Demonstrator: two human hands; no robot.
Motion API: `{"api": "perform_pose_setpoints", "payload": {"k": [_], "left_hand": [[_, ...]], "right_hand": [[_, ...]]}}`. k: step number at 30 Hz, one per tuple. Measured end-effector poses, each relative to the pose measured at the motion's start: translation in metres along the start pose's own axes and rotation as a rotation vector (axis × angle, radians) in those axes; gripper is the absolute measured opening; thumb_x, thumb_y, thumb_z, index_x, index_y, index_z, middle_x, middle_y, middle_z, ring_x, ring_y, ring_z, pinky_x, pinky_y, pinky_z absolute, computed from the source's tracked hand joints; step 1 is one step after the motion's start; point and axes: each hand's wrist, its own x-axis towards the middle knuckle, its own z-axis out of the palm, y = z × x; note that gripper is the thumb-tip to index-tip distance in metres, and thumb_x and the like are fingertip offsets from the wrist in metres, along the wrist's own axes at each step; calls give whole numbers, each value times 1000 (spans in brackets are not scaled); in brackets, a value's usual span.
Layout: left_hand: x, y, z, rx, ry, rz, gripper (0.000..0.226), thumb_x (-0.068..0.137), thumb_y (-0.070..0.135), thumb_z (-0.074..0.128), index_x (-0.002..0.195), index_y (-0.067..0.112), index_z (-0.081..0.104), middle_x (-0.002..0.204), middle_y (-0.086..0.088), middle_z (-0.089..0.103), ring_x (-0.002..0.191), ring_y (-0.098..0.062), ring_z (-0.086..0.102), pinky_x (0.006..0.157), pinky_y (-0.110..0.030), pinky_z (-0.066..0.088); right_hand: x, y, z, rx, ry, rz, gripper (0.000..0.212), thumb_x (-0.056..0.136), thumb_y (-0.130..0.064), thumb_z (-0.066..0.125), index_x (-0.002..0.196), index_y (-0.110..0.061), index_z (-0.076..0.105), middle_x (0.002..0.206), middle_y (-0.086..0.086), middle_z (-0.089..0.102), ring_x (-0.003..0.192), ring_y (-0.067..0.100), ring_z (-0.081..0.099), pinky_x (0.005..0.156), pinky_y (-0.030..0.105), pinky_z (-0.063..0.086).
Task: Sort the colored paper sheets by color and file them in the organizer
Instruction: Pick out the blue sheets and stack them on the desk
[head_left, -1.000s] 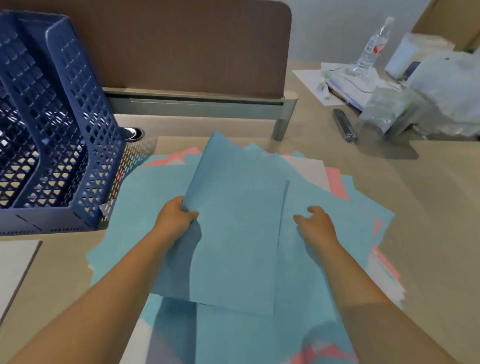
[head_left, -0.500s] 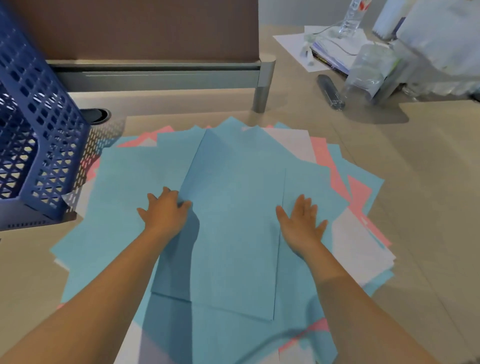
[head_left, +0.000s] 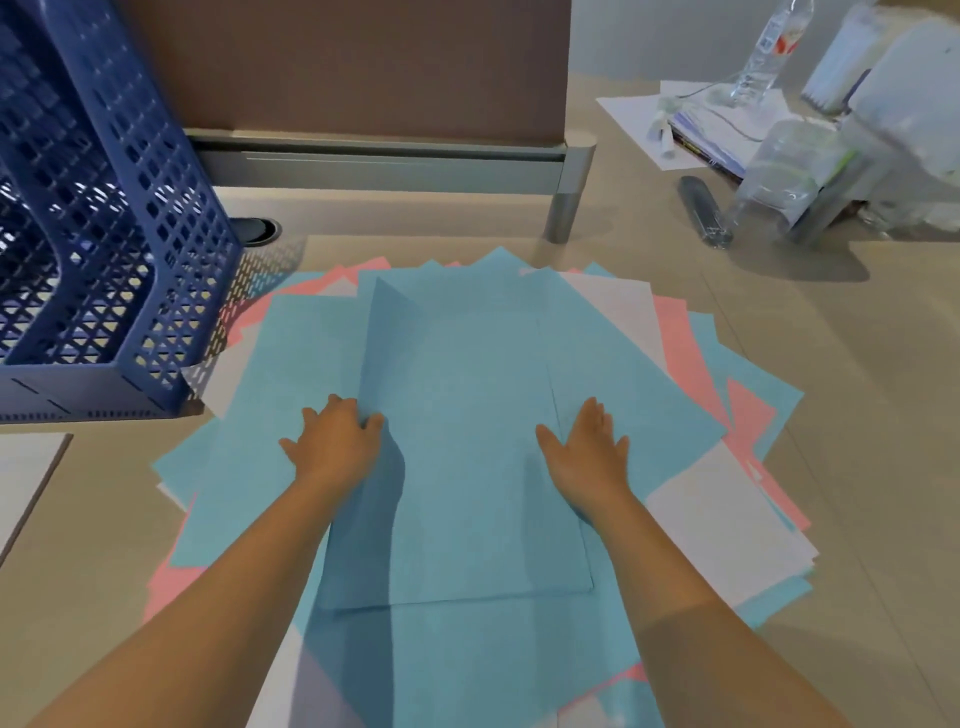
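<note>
A loose fan of blue, pink and white sheets (head_left: 691, 499) lies spread on the surface (head_left: 857, 364), blue ones mostly on top. The top blue sheet (head_left: 467, 467) sits near the middle of the pile, its left edge lifted slightly off the sheets below. The left hand (head_left: 335, 441) grasps that raised left edge, fingers curled over it. The right hand (head_left: 589, 447) lies flat and released, fingers straight, pressing on the blue paper by the top sheet's right edge. The dark blue mesh organizer (head_left: 119, 249) stands at the far left, touching the pile's left corner; no sheets are visible in it. Behind the pile runs a brown partition (head_left: 363, 67) on a grey rail. At far right sit a plastic bottle (head_left: 763, 57), papers and a dark pen-like object (head_left: 704, 210)
</note>
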Motion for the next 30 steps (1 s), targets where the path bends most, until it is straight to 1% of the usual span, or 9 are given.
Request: {"api": "perform_pose_setpoints", "payload": {"k": [4,6,9,15,19,22,26,28,30], "left_hand": [[-6,3,8,2,-3,34,37,98,29,34,117,1,48,121,-17,56,120,-34,46,102,-45,36],[-6,0,7,-17,1,39,35,97,31,36,114,4,51,116,-15,59,110,-34,53,94,-39,42],[0,-9,0,-37,49,16,30,94,32,43,98,5,56,112,-15,58,105,-36,52,83,-38,42],[5,-23,-2,-56,119,-1,32,94,30,46,99,1,58,119,-20,52,109,-41,47,87,-44,43],[14,-25,-5,-200,120,31,28,95,25,46,92,-1,53,103,-23,57,96,-40,53,77,-41,42],[15,-29,-11,-308,129,31,21,98,21,41,90,2,45,89,-16,51,82,-29,47,69,-33,34],[22,-44,-21,-310,168,-24,22,98,21,40,85,4,41,88,-17,49,90,-35,50,70,-33,31],[26,-53,-24,-199,191,-72,28,97,26,41,77,6,40,95,-21,53,100,-39,51,79,-39,37],[28,-58,-25,-148,202,-74,39,96,26,43,63,8,33,106,-25,55,103,-41,50,92,-47,39]], "right_hand": [[1,-13,9,66,-27,-95,72,98,-38,32,147,-1,-6,158,10,-2,147,19,-3,118,36,-6],[2,-11,5,158,22,-72,71,96,-38,39,148,-3,4,157,12,12,146,23,10,119,38,5],[4,-3,-7,210,219,94,63,88,-35,53,139,-6,32,145,14,36,135,32,31,111,40,27],[14,2,-17,245,287,372,51,82,-21,57,126,-1,40,137,16,33,127,36,32,104,42,30],[31,7,-18,517,301,351,42,83,-9,55,121,5,45,127,18,46,106,34,52,82,37,44],[38,1,-9,629,259,249,38,85,-11,50,121,1,50,111,16,60,85,24,52,70,28,38],[43,-11,-11,597,264,168,10,88,-11,46,78,-8,50,77,6,49,67,22,45,60,26,31],[44,-14,-12,530,212,127,31,86,-4,47,57,-12,40,60,3,41,54,19,38,51,24,27],[41,-19,-12,524,128,110,36,85,-1,51,52,-11,42,57,5,44,56,23,44,58,27,34]]}}
